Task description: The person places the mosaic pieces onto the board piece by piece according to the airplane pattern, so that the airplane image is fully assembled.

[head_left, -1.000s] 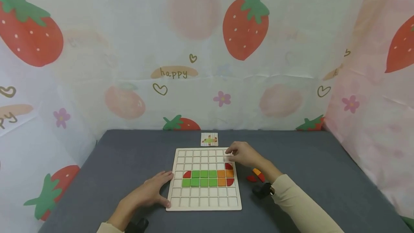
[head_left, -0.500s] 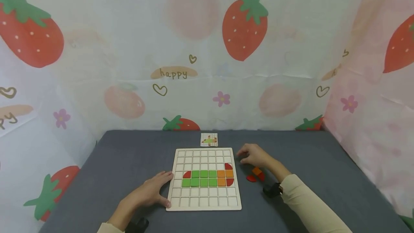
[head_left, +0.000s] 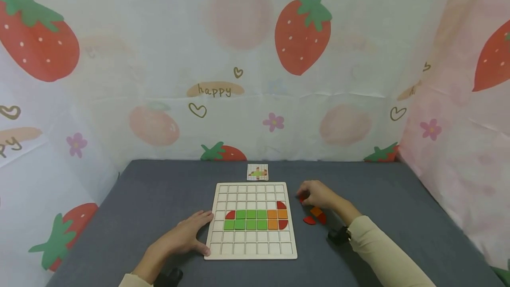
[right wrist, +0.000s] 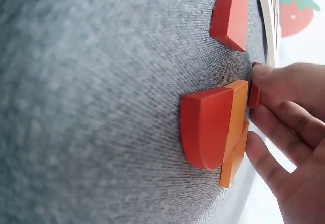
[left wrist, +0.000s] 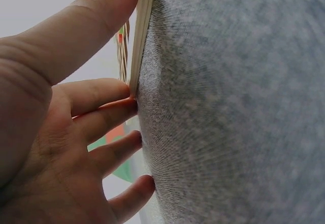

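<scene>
My left hand (head_left: 185, 234) lies at the left edge of a pale wooden grid board (head_left: 245, 249), thumb and fingers spread and touching its side; the left wrist view shows straight fingers (left wrist: 109, 115) against the rim. Set in the board are green squares (head_left: 251, 224), orange squares (head_left: 272, 224) and red quarter-round pieces (head_left: 283, 224). Right of the board, my right hand (head_left: 318, 195) pinches a red piece (right wrist: 254, 93) on the table between thumb and fingers; its shape is mostly hidden. Close by lie an orange block (right wrist: 236, 115) and a red rounded block (right wrist: 205, 127).
Another red rounded block (right wrist: 231, 16) lies apart, nearer the board. Behind the board is a small picture card (head_left: 257, 172) with a coloured grid pattern. The dark grey table (head_left: 171, 189) ends at a strawberry-print curtain (head_left: 255, 56).
My right hand has drawn back from the board's upper right corner to the loose pieces on the right and taken hold of a red one. My left hand has stayed put.
</scene>
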`<state>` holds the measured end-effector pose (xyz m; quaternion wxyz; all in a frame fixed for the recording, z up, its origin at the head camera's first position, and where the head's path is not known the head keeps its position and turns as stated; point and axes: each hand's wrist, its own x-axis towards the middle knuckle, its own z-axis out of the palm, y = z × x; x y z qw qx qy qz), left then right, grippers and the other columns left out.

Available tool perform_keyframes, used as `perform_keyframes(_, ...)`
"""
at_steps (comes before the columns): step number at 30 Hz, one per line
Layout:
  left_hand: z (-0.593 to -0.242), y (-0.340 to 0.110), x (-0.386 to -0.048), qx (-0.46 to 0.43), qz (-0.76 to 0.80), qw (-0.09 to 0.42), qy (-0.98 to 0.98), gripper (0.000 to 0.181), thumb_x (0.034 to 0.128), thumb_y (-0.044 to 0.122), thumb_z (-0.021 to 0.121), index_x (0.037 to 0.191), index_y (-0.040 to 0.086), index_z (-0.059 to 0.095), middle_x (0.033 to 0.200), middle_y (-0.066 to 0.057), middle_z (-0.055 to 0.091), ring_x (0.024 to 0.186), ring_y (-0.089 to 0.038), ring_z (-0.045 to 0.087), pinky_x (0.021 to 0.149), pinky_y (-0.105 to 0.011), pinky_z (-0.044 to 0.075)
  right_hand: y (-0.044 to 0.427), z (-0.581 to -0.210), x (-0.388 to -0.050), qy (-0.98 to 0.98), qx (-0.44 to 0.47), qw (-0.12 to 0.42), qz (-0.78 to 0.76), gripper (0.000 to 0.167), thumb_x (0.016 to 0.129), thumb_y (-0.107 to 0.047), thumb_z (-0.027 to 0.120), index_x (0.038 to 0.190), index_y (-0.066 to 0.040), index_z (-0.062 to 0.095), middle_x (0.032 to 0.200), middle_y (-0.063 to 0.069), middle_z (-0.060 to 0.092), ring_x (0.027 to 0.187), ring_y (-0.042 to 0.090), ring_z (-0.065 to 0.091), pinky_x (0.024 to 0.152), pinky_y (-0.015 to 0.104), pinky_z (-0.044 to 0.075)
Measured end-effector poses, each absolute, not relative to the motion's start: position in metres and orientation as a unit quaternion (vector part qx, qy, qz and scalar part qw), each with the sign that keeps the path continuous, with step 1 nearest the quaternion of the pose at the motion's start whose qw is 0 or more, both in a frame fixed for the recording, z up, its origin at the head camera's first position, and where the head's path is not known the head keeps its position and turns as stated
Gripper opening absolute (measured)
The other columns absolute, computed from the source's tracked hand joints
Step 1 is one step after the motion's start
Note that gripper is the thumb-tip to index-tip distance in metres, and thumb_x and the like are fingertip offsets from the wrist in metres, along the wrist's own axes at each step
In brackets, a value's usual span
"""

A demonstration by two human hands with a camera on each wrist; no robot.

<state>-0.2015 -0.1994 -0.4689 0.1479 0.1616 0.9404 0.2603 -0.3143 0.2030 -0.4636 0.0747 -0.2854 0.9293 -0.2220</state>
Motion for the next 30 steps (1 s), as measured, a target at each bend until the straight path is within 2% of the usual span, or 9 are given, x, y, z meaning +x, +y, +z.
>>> perform_keyframes(6,-0.4686,-0.1994,-0.2013,0.157,0.262,0.15,0.94,0.099,0.0617,0.03,0.088,0.144,-0.002,0.043,0.152,-0.019,0.04,0.145,-0.044,0.027,0.108,-0.069,0.026,0.2011,-0.4641,-0.3131,0.931,-0.28,0.078,-0.221,0.026,0.081,0.001,0.072,0.106,-0.004,0.073,0.105,0.007,0.066,0.095,0.024,0.062,0.079,0.036,0.053)
perform_keyframes(14,-0.4673,-0.1987,-0.2006,0.158,0.263,0.147,0.94,0.099,0.0618,0.03,0.088,0.144,-0.002,0.043,0.152,-0.019,0.04,0.145,-0.044,0.027,0.108,-0.069,0.025,0.1987,-0.4642,-0.3093,0.932,-0.263,0.081,-0.237,0.017,0.084,-0.002,0.071,0.101,-0.004,0.074,0.099,0.005,0.064,0.089,0.02,0.061,0.075,0.031,0.054)
perform_keyframes(30,-0.4659,-0.1973,-0.2008,0.154,0.254,0.147,0.944,0.097,0.0623,0.028,0.088,0.144,-0.002,0.044,0.152,-0.019,0.041,0.145,-0.043,0.028,0.108,-0.069,0.026,0.2022,-0.4678,-0.3079,0.931,-0.244,0.06,-0.264,0.014,0.086,-0.004,0.07,0.099,-0.005,0.074,0.096,0.004,0.063,0.083,0.014,0.059,0.07,0.027,0.052)
